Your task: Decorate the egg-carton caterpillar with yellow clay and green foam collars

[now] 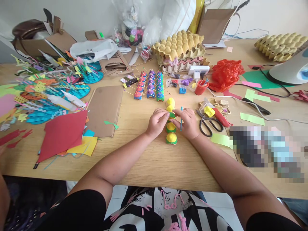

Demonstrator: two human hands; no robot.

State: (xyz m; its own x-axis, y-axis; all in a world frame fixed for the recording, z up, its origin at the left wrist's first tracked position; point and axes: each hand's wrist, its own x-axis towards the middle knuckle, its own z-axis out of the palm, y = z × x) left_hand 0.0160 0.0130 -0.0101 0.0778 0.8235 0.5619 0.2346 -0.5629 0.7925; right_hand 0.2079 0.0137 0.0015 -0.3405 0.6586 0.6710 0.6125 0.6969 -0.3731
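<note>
A row of yellow domes with green rims lies lengthwise on the wooden table in front of me. My left hand is at the row's left side, its thumb and fingers pinched together at a green part near the middle. From the right, my right hand holds a thin blue stick upright between its fingers, and its fingertips reach the same part of the row. The fingertips hide some of the middle. At the far end the domes are yellow, with no green visible.
Black scissors and a red cutter lie right of my right hand. Three painted egg-carton strips stand beyond the row. Cardboard and red paper are at left, egg trays at the back. Another person's arm shows at far left.
</note>
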